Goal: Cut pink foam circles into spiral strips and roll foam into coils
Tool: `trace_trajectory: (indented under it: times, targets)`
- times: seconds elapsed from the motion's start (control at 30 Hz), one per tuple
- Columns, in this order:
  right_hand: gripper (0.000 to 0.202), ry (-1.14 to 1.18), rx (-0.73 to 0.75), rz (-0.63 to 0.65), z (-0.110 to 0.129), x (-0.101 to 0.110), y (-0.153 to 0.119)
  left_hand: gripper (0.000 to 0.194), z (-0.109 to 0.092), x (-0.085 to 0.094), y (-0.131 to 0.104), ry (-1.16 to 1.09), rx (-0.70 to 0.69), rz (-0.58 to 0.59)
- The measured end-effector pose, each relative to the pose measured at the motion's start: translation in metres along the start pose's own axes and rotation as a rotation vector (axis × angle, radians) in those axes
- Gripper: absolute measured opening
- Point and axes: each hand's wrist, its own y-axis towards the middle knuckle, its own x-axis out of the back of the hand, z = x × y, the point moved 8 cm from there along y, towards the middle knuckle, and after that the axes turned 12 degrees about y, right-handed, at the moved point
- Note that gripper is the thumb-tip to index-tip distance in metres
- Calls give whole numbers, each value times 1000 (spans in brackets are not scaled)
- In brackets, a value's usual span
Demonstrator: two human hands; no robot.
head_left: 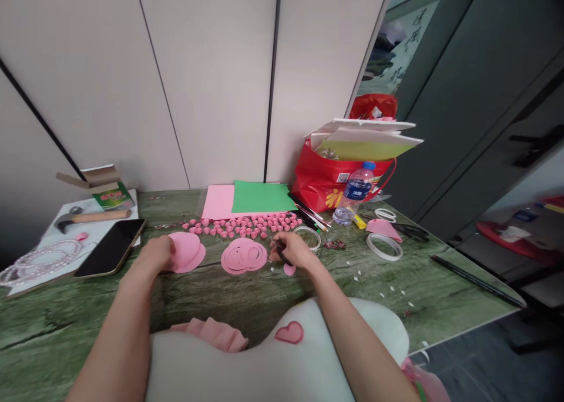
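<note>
My left hand (159, 254) is closed at the left edge of several overlapping pink paper circles (190, 254), its fingertips partly hidden. My right hand (294, 249) is closed around a slim dark tool (281, 248), whose kind I cannot make out. Just below those fingers lies a small pink paper disc (289, 270). Between both hands rests a pile of pink paper rings and circles (244, 256). Beyond them, many little pink rose-like pieces (240, 225) are spread across the green wood-look table (207, 299).
Green (263, 197) and pink sheets (219, 200) lie at the back. A phone (111, 247), hammer (99, 216) and bead strings (48, 258) are on the left. Rightward stand a water bottle (353, 193) and red bag (315, 178), near tape rolls (384, 247) and scissors (409, 231).
</note>
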Motion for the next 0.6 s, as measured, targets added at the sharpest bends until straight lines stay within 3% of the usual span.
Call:
trace_trajectory:
  times: [0.13,0.3,0.43,0.6]
  targets:
    - [35,-201,-48,77,1,-13,-4,35,0,0,-1,1,-2,-1]
    - [16,-372,-147,-41,-9,13,-2,35,-1,-2,0,19,-6,14]
    - [22,-361,-163,-127,-8,25,0,40,-3,-4,2,31,-16,23]
    - [16,-244,-80,-94,3,13,1,35,0,-7,4,27,0,16]
